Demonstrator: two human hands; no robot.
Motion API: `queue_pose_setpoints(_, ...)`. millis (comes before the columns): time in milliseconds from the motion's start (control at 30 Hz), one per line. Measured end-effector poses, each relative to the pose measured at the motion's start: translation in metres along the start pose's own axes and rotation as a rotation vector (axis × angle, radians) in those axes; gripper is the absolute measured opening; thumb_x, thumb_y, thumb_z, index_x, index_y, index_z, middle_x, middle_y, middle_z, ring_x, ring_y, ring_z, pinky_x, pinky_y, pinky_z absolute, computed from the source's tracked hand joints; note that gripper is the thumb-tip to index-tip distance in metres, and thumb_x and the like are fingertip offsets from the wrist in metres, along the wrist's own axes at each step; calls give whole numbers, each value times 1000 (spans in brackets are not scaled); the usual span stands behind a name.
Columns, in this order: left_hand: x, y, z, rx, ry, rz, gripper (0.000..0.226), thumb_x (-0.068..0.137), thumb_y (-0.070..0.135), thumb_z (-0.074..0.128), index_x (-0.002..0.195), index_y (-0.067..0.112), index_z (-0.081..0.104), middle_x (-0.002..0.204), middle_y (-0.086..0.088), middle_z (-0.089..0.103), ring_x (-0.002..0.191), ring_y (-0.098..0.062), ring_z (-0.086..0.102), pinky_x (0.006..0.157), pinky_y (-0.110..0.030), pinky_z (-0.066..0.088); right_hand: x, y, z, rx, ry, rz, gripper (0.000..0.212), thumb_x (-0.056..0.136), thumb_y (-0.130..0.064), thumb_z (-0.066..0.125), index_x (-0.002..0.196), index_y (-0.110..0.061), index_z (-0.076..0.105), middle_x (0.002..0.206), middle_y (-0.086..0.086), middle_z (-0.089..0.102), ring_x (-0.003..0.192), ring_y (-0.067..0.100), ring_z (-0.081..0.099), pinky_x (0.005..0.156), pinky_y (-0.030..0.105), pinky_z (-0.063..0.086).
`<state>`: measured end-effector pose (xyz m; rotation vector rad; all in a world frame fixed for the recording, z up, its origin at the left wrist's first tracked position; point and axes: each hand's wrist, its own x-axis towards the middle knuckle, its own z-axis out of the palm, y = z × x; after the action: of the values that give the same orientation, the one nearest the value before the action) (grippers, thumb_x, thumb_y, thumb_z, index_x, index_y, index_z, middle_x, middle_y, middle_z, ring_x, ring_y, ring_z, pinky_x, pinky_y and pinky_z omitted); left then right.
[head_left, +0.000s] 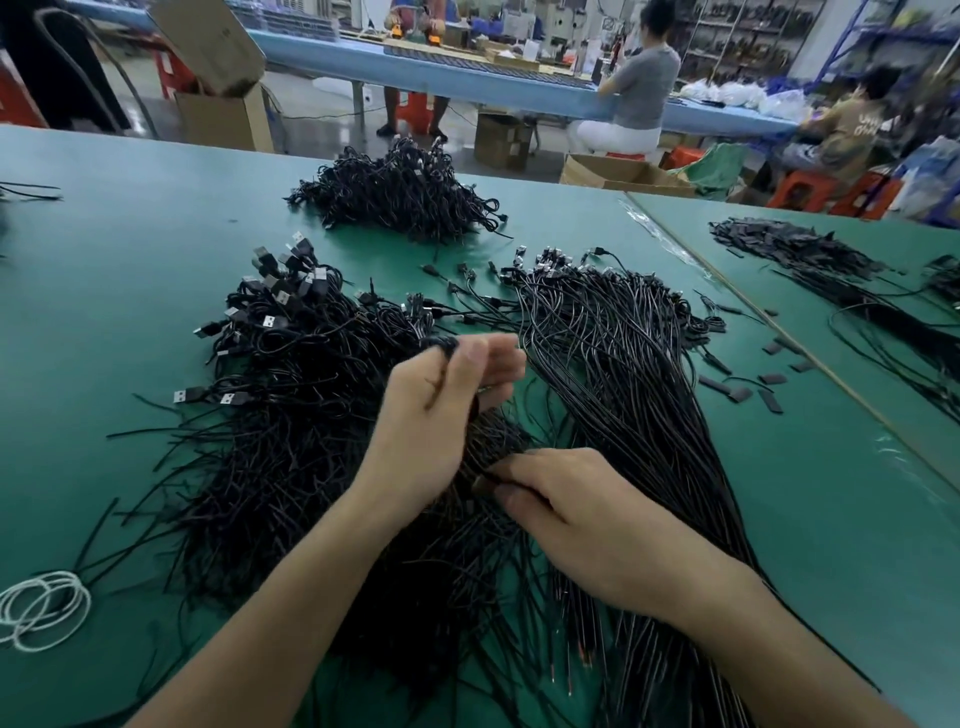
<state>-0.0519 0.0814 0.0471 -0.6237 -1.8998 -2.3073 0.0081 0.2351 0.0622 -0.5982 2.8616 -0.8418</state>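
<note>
1. The left hand (441, 410) grips a small coil of black cable (440, 344), raised just right of the USB-plug heap (291, 332) on the green worktop (130, 249).
2. The right hand (587, 525) pinches cable strands below that coil, at the heap's near right edge.
3. Judged done: the coiled-cable pile (400, 192) beyond the heap.
4. Judged outstanding: the straight cable bundle (613, 353) right of the heap. Much work remains.

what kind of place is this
Probably a cable-assembly factory: heaps of black USB cables cover the green worktable, the left hand and right hand grip some, and workers sit at a blue bench behind.
</note>
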Motion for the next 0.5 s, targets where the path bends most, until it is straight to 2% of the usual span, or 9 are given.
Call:
queue_pose_setpoints(67,-3,-6,2,339,-75,10,27,103,26,45,99,23,72,91,4,75,89,-8,71,79,-26,58,0,-2,-11,-42,30,-39,26,97,-43,45,79,-27,56,79,-14,56,74,3,53,67,34,47)
queue_pose_setpoints(133,-6,-6,6,489,-199,-70,40,103,34,45,75,17,68,67,7,66,61,-8,62,59,-30,52,0,-1,-24,-36,145,-60,29,91,-50,49,84,-27,67,81,-16,61,79,4,59,73,39,52)
queue_pose_setpoints(200,-10,-3,9,368,-298,-201,54,104,39,39,62,14,61,54,3,61,46,-12,56,47,-25,45,-1,2,-33,18,267,-85,20,89,-44,63,84,-27,74,79,-16,67,80,5,65,75,37,54)
queue_pose_setpoints(300,-11,5,9,215,-390,-372,61,105,46,34,58,21,63,44,4,54,35,-9,48,37,-16,36,-2,6,-34,235,366,-119,9,85,-25,77,77,-24,73,72,-9,72,75,14,71,73,40,56)
queue_pose_setpoints(400,-9,10,5,72,-473,-473,60,99,59,37,52,24,52,43,8,41,33,-5,35,34,-13,28,0,10,-30,412,372,-116,6,84,-22,77,84,-22,71,83,1,72,80,23,69,78,51,54)
queue_pose_setpoints(500,-9,13,0,-91,-568,-520,52,94,61,39,54,27,42,45,5,42,33,-7,37,32,-13,28,1,12,-29,565,285,-130,8,88,-27,69,92,-20,68,88,9,70,82,33,66,80,54,54)
